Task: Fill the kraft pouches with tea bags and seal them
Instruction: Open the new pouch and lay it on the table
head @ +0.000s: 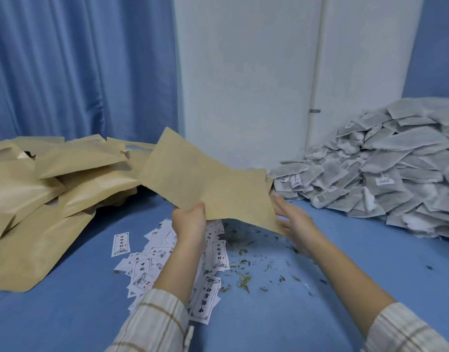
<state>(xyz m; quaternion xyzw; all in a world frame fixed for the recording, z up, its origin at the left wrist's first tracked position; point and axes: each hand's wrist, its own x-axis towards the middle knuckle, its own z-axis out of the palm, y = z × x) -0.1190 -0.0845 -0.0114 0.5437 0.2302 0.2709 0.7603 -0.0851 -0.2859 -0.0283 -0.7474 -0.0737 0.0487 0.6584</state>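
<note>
Kraft pouch flat, contents unseen, pinched by left hand; right hand open-fingered at its edge.

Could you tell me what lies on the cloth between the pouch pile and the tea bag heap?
Head view: printed labels and loose tea crumbs.

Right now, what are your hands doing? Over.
Left hand grips kraft pouch; right hand open at its edge. Tea bags piled right. Nothing blocking.
</note>
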